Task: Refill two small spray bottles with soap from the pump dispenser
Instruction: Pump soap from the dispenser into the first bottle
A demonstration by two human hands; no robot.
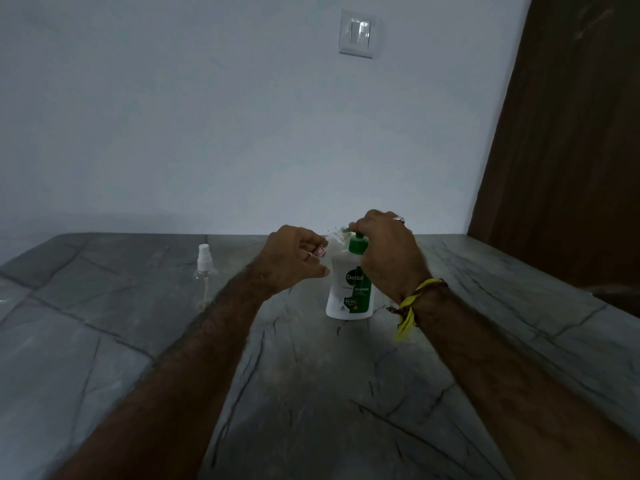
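Although the light is dim and the scene grainy, the main items can be placed. The pump dispenser [349,289], a white bottle with a green pump head and a green label, stands upright on the grey stone-patterned bench [311,393], near the middle of the view. The right hand [388,252] covers the pump head from above; its fingers curl down over the top, so the nozzle is mostly hidden and only the green collar shows below the palm. Whether the pump is pressed down cannot be told. A ring shows on one finger and a yellow thread band [412,306] circles the wrist.

The left hand [294,259] is just left of the dispenser, its grip pinching a small clear spray bottle [334,239] that is tilted up toward the pump spout. That bottle is nearly transparent and blurred; only a faint outline and a small red-and-white label by the fingers can be made out, and its fill level cannot be read. Contact between its mouth and the spout is hidden by the right hand.

A second spray bottle [203,268], clear with a white spray cap on, stands upright on the bench well to the left, its lower part partly behind the left forearm.

On the far wall is a white switch plate [358,33]; a dark brown panel [571,133] runs down the right edge.
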